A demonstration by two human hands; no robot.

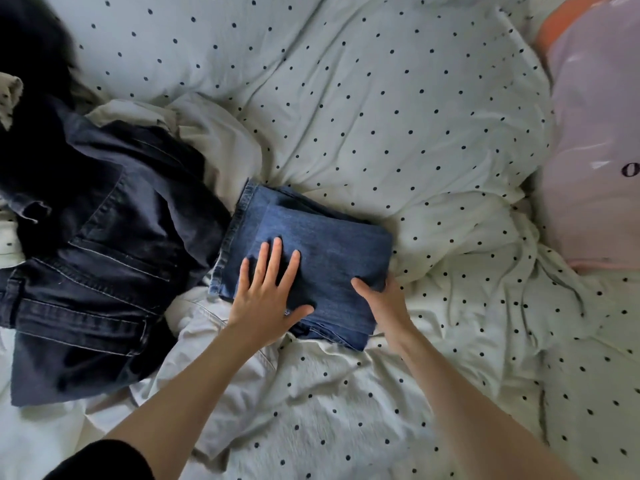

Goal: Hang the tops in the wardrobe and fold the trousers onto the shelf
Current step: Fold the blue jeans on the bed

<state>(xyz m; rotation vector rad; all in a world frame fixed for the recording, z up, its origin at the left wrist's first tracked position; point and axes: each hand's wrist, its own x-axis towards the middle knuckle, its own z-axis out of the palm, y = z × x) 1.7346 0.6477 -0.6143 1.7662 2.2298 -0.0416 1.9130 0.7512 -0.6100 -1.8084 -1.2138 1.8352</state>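
A folded pair of blue jeans (pixel 325 244) lies in the middle of the bed. My left hand (pixel 268 292) lies flat on top of it, fingers spread and straight. At the fold's near right corner, my right hand (pixel 384 299) grips the edge, thumb on top and fingers tucked under the denim. To the left lies an unfolded pair of dark navy jeans (pixel 104 258), waistband toward the near left. A white garment (pixel 214 140) is crumpled between the two pairs. A lilac top with an orange collar (pixel 595 133) lies at the right edge.
A white duvet with dark dots (pixel 381 98) covers the whole bed and is rumpled. More dark clothing (pixel 31 46) is heaped at the far left corner. No wardrobe or shelf is in view.
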